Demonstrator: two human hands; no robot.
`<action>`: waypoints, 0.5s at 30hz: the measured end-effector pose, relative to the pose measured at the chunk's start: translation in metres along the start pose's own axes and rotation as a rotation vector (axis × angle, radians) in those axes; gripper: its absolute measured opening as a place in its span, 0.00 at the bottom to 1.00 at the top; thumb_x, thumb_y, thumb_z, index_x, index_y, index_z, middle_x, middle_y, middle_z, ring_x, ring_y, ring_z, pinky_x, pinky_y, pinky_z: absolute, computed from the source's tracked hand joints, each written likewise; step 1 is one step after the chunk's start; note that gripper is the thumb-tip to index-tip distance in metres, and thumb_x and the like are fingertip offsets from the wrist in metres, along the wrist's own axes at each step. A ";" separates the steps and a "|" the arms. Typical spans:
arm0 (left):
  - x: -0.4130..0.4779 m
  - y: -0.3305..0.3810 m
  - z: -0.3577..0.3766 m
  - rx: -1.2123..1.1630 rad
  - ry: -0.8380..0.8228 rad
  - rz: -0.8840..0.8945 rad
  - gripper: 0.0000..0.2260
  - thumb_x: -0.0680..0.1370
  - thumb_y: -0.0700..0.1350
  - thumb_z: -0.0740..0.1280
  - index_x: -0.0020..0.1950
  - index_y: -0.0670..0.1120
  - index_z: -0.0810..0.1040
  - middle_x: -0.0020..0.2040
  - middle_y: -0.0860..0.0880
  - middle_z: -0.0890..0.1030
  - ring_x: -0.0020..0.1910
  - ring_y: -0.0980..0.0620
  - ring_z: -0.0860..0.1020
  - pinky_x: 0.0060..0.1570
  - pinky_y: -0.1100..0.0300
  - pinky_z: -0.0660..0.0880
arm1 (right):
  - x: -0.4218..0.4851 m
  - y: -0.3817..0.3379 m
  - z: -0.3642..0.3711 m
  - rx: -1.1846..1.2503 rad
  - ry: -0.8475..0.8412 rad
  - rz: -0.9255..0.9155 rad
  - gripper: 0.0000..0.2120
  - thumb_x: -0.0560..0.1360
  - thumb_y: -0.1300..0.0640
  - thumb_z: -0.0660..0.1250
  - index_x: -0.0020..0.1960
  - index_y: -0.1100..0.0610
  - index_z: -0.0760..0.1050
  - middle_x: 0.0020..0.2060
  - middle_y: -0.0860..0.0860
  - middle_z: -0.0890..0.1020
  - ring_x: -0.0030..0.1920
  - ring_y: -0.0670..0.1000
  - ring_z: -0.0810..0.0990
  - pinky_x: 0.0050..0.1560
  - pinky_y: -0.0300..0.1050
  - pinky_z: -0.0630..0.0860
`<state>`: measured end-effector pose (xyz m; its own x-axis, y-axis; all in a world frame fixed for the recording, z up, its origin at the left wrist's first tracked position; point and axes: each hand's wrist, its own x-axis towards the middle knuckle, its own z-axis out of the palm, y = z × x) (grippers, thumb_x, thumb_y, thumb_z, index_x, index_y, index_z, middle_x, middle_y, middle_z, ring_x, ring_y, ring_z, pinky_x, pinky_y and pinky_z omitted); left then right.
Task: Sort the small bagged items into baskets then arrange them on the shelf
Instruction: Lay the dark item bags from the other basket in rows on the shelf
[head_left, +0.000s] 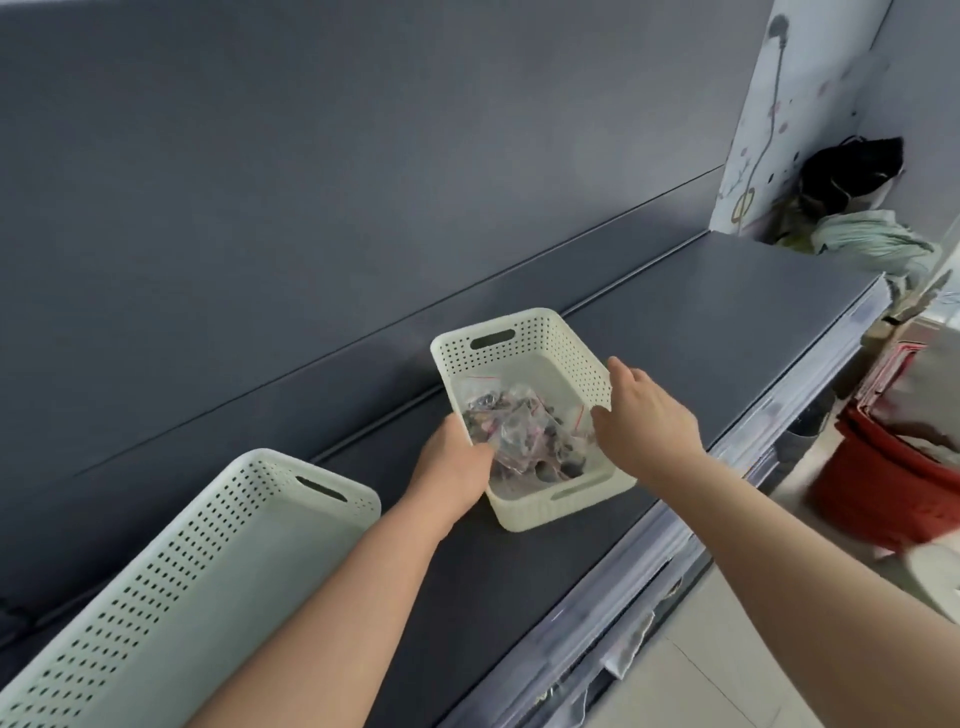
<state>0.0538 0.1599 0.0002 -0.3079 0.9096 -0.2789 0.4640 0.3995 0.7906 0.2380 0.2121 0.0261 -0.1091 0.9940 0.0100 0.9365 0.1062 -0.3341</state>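
- On the dark grey shelf, near its middle, a small cream perforated basket stands upright, with a slot handle cut into each short end.
- Inside this basket lies a loose heap of small clear bagged items; the bags show thin red strips at their edges and hold dark and pinkish pieces too small to identify. No printing or label can be read on bags or basket.
- Left hand: it grips the basket's near left wall, with the fingers curled over the rim into the interior and touching the edge of the bag heap.
- Right hand: it rests against the basket's right wall, fingers spread moderately, with the fingertips on the rim; whether it actually clasps the wall cannot be told.
- Second, larger cream perforated basket: it sits on the same shelf at the lower left, apart from the first; the visible part of its interior shows no contents, and its near end is cut off by the frame.
- Back panel: a plain dark grey surface rises behind the shelf.
- Far right end of the shelf: a white panel with faint coloured drawings, no legible writing, stands upright; beside it lie a black bag and bundled pale green cloth.
- Floor to the right, below the shelf's front edge: a red container stands on pale tiles, its contents blurred.
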 end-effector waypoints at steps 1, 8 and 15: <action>0.000 0.000 0.002 -0.004 0.012 -0.005 0.14 0.74 0.49 0.60 0.59 0.54 0.75 0.53 0.54 0.81 0.50 0.52 0.80 0.52 0.47 0.79 | 0.006 0.003 0.002 -0.015 -0.020 0.008 0.16 0.79 0.55 0.57 0.66 0.55 0.63 0.58 0.52 0.75 0.51 0.54 0.75 0.44 0.48 0.72; -0.010 0.011 0.018 -0.129 0.173 -0.092 0.18 0.78 0.43 0.56 0.67 0.54 0.72 0.56 0.52 0.80 0.52 0.50 0.79 0.54 0.48 0.78 | 0.020 0.029 0.010 0.261 -0.075 -0.018 0.24 0.78 0.61 0.50 0.72 0.49 0.63 0.56 0.52 0.79 0.49 0.56 0.75 0.45 0.48 0.74; -0.035 0.040 0.028 -0.328 0.313 -0.097 0.19 0.78 0.39 0.60 0.65 0.55 0.75 0.55 0.53 0.81 0.52 0.52 0.80 0.53 0.49 0.79 | 0.016 0.040 -0.025 0.316 0.019 -0.163 0.22 0.78 0.61 0.49 0.69 0.47 0.67 0.40 0.47 0.78 0.37 0.53 0.74 0.33 0.44 0.67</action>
<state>0.1068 0.1477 0.0264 -0.5967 0.7711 -0.2220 0.1492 0.3785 0.9135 0.2822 0.2335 0.0361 -0.2391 0.9654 0.1037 0.7575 0.2523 -0.6022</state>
